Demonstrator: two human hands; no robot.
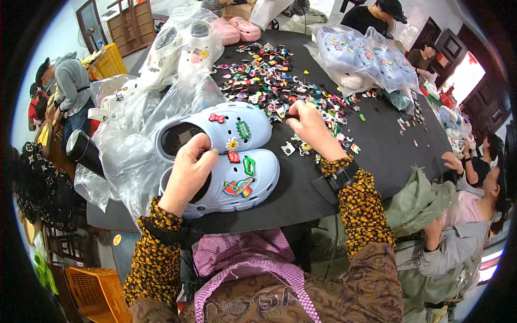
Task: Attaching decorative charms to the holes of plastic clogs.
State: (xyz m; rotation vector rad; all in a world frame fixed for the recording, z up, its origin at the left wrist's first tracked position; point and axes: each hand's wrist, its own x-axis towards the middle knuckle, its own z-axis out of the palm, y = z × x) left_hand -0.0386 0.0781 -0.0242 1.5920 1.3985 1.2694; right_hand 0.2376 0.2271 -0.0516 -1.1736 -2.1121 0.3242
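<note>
Left hand (189,171) resting on near pale blue clog (237,180), fingers curled over its opening edge, grip closed on the clog's rim. Second pale blue clog (229,129) lying just beyond the left grip, touching the near one side by side; both studded with small coloured charms. Right hand (312,129) reaching forward over the black tabletop (377,145), fingertips (292,112) pinched together at the near edge of the scattered charm pile (274,81); whether a charm sits in that grip, cannot tell. Clear plastic bag (134,145) crumpled just left of the left grip, under the clogs' heels. Bagged blue clogs (358,59) well beyond the right grip. Pink clogs (237,29) at the far tabletop edge. Other people seated around.
</note>
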